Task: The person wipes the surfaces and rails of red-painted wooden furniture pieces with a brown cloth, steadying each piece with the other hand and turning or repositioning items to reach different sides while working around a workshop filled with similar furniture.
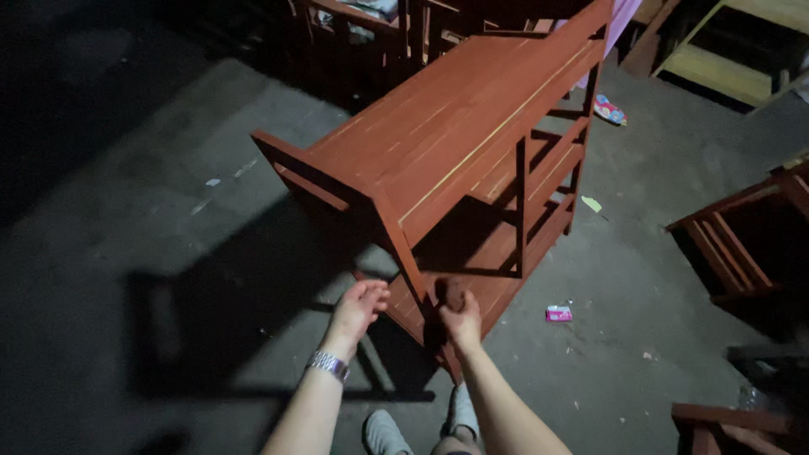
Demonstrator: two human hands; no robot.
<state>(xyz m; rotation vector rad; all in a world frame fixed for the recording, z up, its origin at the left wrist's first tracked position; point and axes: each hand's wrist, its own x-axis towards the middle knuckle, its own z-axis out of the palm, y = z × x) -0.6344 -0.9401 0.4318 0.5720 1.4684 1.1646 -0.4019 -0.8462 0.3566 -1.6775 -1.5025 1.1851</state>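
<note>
**Two hands at the near end of one red-brown wooden bench**

The right hand (460, 318) is curled around a small dark object (453, 294), pressed against the lower end frame of the wooden bench (455, 135); what the object is cannot be told in this light. The left hand (358, 308) is open, fingers loosely spread and palm turned up, holding nothing, just beside the same end of the bench and close to its slanted leg (404, 253). One metal wristwatch (328, 364) sits on the left wrist.

The bench, a single piece painted red-brown, lies tipped on its side on the concrete floor (109, 253), its slatted seat and back facing upward and running away from the hands toward the top of the view. Its near end is directly at the hands; its shadow falls to the left across the floor.

Below the arms, two grey shoes (383, 434) show at the bottom edge.

On the floor lie three small bits of litter: one pink wrapper (558, 313) near the right of the hands, one pale yellow scrap (592, 203) beside the far legs of the bench, and one colourful patterned item (608, 109) further back. Other red-brown wooden furniture frames (733, 244) stand at the right edge, well apart from the bench, and more stand dimly behind it at the top.
</note>
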